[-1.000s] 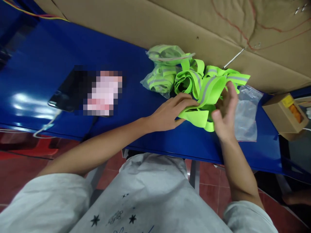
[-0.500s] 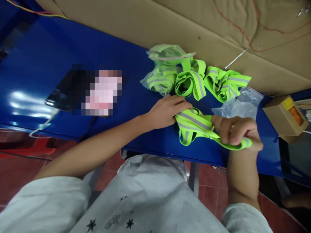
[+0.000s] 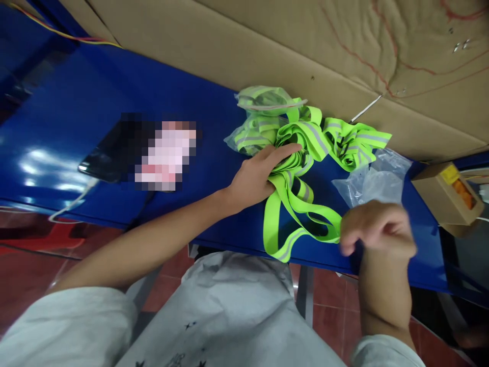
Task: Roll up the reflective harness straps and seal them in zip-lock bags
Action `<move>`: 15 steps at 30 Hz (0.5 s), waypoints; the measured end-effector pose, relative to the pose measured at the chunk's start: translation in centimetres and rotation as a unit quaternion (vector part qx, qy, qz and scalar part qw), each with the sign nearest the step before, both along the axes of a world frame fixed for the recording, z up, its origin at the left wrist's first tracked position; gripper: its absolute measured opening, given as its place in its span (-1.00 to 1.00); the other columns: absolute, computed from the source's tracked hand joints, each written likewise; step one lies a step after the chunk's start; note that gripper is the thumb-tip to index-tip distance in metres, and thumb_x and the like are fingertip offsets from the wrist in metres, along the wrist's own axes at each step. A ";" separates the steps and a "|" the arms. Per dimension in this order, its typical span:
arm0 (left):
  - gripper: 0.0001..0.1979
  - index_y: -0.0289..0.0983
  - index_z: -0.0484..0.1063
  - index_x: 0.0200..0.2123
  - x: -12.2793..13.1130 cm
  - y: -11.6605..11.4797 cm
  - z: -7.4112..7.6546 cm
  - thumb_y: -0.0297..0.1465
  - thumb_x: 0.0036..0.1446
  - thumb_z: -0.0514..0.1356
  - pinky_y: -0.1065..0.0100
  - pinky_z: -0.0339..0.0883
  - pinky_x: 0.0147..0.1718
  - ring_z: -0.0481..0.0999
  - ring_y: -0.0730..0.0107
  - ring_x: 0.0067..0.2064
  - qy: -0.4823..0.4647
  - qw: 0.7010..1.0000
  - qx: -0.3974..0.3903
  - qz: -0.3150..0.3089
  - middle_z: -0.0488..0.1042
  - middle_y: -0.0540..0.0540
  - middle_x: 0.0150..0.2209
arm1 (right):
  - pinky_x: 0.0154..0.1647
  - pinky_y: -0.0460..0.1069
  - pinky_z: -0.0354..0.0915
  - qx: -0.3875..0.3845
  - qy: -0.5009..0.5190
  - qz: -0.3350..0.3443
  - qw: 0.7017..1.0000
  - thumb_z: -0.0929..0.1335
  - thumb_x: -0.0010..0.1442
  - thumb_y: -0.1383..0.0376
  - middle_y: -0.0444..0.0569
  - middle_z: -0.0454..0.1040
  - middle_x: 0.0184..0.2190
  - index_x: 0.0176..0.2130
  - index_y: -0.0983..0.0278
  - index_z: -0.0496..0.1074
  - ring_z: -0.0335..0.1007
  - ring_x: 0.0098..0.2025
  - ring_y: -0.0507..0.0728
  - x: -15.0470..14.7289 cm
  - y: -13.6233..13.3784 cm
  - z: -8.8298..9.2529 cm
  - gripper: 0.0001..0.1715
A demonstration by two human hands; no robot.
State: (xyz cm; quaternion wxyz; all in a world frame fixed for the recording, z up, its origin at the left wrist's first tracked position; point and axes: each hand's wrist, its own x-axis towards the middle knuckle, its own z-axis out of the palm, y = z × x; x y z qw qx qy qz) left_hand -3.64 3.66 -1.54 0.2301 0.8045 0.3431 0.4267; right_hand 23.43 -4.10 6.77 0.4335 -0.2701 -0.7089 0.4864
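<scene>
My left hand is closed around part of a neon-green reflective strap with a grey stripe, one finger lying over its bunched folds. Loose loops of this strap droop toward the front edge of the blue table. My right hand, slightly blurred, is closed on the strap's right end and pulls it out to the side. Just beyond my left hand, another strap bundle touches the folds. Farther right sits a second tangled strap bundle with dark bits in it.
Clear plastic bags with more green straps lie behind my left hand. An empty-looking clear bag lies beyond my right hand. A small cardboard box stands at right. A black phone with a white cable and a blurred-out screen are at left.
My right hand has moved slightly down, and the bunched strap has spread into larger loose loops. My left hand has shifted its grip onto the folds near the rear bundle.
</scene>
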 end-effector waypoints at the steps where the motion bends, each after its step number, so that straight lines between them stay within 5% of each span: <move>1: -0.41 -0.11 0.35 0.42 0.1 0.1 -0.1 -0.43 0.36 0.23 0.17 0.47 0.29 0.59 0.14 0.28 -0.021 1.000 0.001 -0.021 0.56 -0.14 0.26 | -0.49 -0.08 0.51 0.037 0.044 -0.120 0.991 0.52 0.33 0.26 -0.15 0.66 -0.40 -0.10 0.03 0.67 0.60 -0.47 0.08 0.1 0.3 -0.6 -0.86; 4: -0.42 -0.13 0.32 0.41 0.8 0.0 -0.2 -0.26 0.38 0.30 0.11 0.43 0.37 0.52 0.06 0.37 -0.089 0.991 -0.028 -0.092 0.47 -0.21 0.37 | -0.05 0.07 0.62 0.123 -0.077 -0.326 0.934 0.58 0.24 0.26 -0.02 0.69 -0.03 0.09 0.07 0.61 0.67 -0.04 0.16 0.2 1.4 -2.5 -0.58; 6: -0.30 -0.06 0.23 0.47 1.2 -0.1 -0.1 -0.15 0.35 0.35 0.03 0.39 0.42 0.45 0.00 0.44 -0.138 0.976 -0.061 -0.156 0.37 -0.20 0.45 | 0.22 0.19 0.55 0.127 -0.188 -0.308 0.924 0.60 0.22 0.14 0.05 0.61 0.19 0.24 0.10 0.52 0.60 0.19 0.25 -0.2 1.9 -3.4 -0.36; 8: -0.12 0.05 0.09 0.54 1.5 -0.1 0.0 -0.09 0.29 0.42 -0.03 0.39 0.44 0.42 -0.04 0.47 -0.158 0.952 -0.105 -0.241 0.29 -0.16 0.50 | 0.25 0.20 0.55 0.105 -0.210 -0.265 0.935 0.59 0.24 0.02 0.04 0.61 0.20 0.27 0.10 0.49 0.61 0.19 0.26 -0.9 1.9 -4.0 -0.31; 11: 0.00 0.16 -0.06 0.57 1.2 0.5 -0.1 -0.06 0.26 0.44 -0.07 0.49 0.35 0.47 -0.04 0.43 -0.149 0.901 -0.215 -0.346 0.32 -0.14 0.49 | 0.12 0.14 0.60 0.088 -0.186 -0.289 0.935 0.57 0.27 -0.04 -0.02 0.68 0.03 0.14 0.11 0.56 0.67 0.03 0.23 -1.7 1.4 -4.0 -0.44; 15: -0.13 0.15 0.15 0.46 0.4 1.6 -0.2 -0.07 0.20 0.47 -0.16 0.39 0.40 0.41 -0.07 0.47 -0.233 0.856 -0.305 -0.346 0.38 -0.12 0.45 | -0.03 0.09 0.61 0.098 -0.152 -0.326 0.928 0.60 0.23 -0.04 -0.05 0.69 -0.10 0.08 0.12 0.57 0.67 -0.10 0.19 -2.1 0.8 -3.5 -0.47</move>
